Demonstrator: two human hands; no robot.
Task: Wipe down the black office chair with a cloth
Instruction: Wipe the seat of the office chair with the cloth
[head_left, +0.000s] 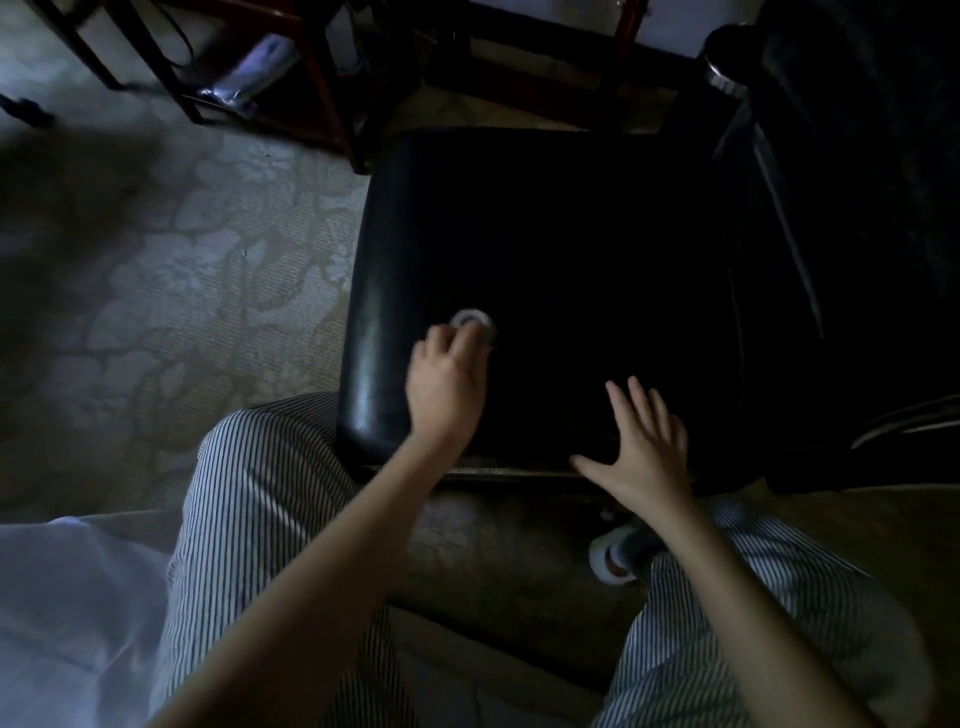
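Observation:
The black office chair's padded seat (545, 249) fills the middle of the head view, with its backrest (857, 208) rising at the right. My left hand (447, 384) is curled over the seat's near left part, its fingers closed on a small pale ring-shaped object (471, 321), blurred. My right hand (644, 447) lies flat with fingers spread on the seat's front edge, holding nothing. No cloth shows in either hand.
Dark red wooden furniture legs (332, 114) stand beyond the seat on a patterned floor (182, 270). A bluish plastic-wrapped bundle (260, 67) lies under them. My striped trouser legs (249, 493) and a light slipper (615, 556) are near the chair's front. White fabric (62, 597) lies at lower left.

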